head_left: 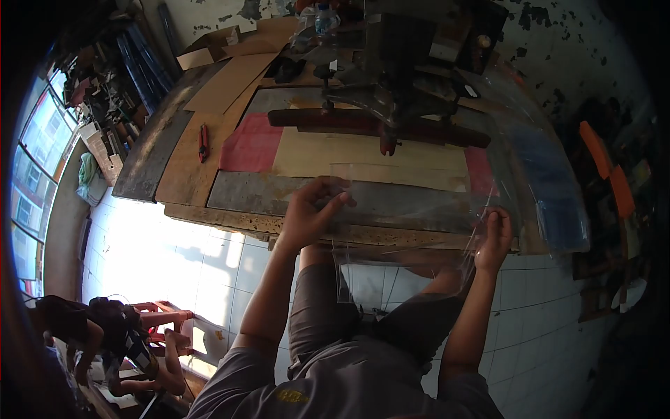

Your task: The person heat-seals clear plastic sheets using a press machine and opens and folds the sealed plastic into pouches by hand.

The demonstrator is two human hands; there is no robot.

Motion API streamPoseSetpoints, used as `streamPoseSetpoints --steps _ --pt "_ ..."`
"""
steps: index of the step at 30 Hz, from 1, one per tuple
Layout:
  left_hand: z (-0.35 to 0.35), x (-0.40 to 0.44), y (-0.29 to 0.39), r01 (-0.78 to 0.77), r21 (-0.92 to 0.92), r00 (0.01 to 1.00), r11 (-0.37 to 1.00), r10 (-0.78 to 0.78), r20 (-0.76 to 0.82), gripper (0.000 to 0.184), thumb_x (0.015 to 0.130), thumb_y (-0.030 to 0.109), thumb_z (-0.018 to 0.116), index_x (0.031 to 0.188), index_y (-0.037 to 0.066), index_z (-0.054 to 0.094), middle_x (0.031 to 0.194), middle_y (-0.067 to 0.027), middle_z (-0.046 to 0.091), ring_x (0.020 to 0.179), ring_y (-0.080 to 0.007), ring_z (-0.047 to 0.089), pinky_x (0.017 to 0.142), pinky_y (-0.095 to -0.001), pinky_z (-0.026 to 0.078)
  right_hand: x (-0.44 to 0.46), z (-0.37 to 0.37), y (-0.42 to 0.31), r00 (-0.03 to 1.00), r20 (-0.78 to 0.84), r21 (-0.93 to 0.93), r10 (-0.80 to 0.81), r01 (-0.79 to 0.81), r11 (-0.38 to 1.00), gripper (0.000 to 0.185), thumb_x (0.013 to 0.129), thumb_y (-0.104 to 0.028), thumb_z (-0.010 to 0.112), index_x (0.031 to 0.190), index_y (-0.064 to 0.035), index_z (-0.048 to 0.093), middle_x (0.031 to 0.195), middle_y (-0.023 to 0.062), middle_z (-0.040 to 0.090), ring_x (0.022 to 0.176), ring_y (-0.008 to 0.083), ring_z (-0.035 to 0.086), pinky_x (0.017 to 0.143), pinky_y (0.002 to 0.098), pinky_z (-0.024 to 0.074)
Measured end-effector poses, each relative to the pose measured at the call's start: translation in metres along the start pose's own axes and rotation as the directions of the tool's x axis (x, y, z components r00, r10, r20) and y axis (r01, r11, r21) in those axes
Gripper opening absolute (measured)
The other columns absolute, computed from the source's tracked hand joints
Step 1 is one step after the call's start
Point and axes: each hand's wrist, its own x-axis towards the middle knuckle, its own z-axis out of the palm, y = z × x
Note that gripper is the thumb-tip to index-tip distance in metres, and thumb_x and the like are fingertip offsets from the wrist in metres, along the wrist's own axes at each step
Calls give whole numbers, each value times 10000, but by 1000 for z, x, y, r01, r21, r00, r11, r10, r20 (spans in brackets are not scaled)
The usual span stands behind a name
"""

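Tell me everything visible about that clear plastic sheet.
The clear plastic sheet looks thin and glossy, faintly creased; table and floor show through it. It stretches between the right hand, which pinches its right side, and the left hand, at its upper left, overlapping the table's front edge in view. One layer or a bag, I can't tell.

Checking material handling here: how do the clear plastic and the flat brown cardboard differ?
The clear plastic is transparent; the brown cardboard is opaque. The plastic spans between left hand and right hand; the cardboard lies on the table, touched by neither. Both look thin.
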Motion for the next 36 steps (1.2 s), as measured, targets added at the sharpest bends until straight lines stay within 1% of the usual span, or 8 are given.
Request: streamPoseSetpoints --steps 3,12,18,21,25,31,32,36 --pt "2 -3 0 -61 -128 993 990 48 -105 497 1006 96 721 1455 25 520 962 -86 795 998 -143 744 952 -305 531 2 -5 4 1000 -7 -16 26 -26 1000 216 1090 -259 628 1132 -48 644 1012 27 678 881 103 648 746 289 586" --pt "2 -9 -5 -104 -24 978 994 98 -186 645 990 42 723 1545 36 394 914 -78 763 937 -171 752 852 -281 552 8 -1 -4 987 22 -73 161 -159 984 221 1075 -271 648 1145 -61 649 972 -2 684 799 92 674 637 214 504" --pt "4 -9 10 -50 -2 986 999 49 -160 596 987 41 721 1523 24 460 890 -63 751 935 -158 754 846 -274 550 7 -3 -3 987 5 -49 162 -162 986 218 1067 -265 653 1145 -62 650 960 -4 684 786 99 679 620 211 492" --pt "6 -9 14 -34 62 980 998 46 -192 563 988 90 716 1513 54 517 905 -53 789 884 -100 727 858 -251 516 6 -3 1 991 -12 -16 137 -137 990 217 1068 -266 653 1143 -62 650 953 -1 675 782 102 675 608 213 496" --pt "4 -7 6 -51 74 982 996 64 -180 609 996 32 703 1556 23 465 847 -50 728 910 -134 744 856 -268 549 4 -1 -3 986 1 3 169 -169 986 205 1072 -257 649 1139 -64 643 969 7 670 782 107 674 597 217 513" --pt "6 -6 0 -64 73 982 995 75 -171 601 1022 47 674 1572 4 436 883 -82 753 900 -145 744 860 -277 556 2 2 -5 991 5 17 133 -133 991 213 1087 -259 633 1136 -52 642 977 17 672 801 100 659 664 239 547" --pt "8 -5 -2 -65 50 978 997 74 -197 615 997 96 706 1565 61 472 865 -54 780 867 -107 738 867 -259 522 1 3 -6 991 14 14 131 -132 991 217 1088 -262 632 1136 -50 642 975 19 673 807 99 656 679 246 552" --pt "9 -4 -1 -51 173 975 984 87 -206 609 998 101 706 1564 81 483 857 -68 774 864 -110 735 844 -266 535 0 1 -3 993 24 12 118 -119 993 237 1088 -270 634 1141 -40 643 985 36 684 841 98 649 716 263 561"
